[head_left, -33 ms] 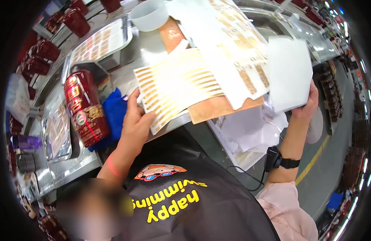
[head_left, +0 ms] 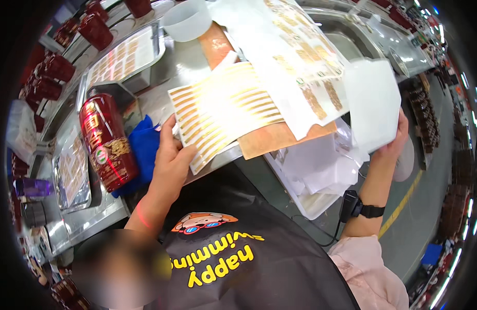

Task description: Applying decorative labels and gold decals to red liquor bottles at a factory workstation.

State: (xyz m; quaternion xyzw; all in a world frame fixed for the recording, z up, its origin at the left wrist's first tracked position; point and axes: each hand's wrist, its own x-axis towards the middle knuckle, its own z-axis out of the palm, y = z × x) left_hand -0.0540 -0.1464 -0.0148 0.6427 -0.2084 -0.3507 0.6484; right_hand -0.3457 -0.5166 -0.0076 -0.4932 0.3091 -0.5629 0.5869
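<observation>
My left hand [head_left: 172, 163] pinches the left edge of a white sheet with gold strips [head_left: 205, 137], its thumb along the near corner. That sheet overlaps a brown board [head_left: 261, 139] and glares brightly in the middle. At the right, my right hand [head_left: 396, 138] grips the lower right edge of a blank white sheet [head_left: 373, 106], raised beside the table edge; some of its fingers are hidden behind the paper. Between the hands, white sheets with gold labels [head_left: 315, 103] lie overlapping on the board. A dark red bottle [head_left: 108, 147] and a blue cloth [head_left: 145, 142] are left of my left hand.
Crumpled white paper [head_left: 321, 163] fills a white bin [head_left: 313, 211] below the table's right side. A translucent round tub [head_left: 188, 23] stands at the back. Metal trays with label sheets [head_left: 126, 54] are at the left, with several more red bottles [head_left: 95, 30] beyond.
The blank white sheet in my right hand has dropped slightly, and that hand has shifted a little down. My left hand stays on the striped sheet. The whole view has shifted slightly.
</observation>
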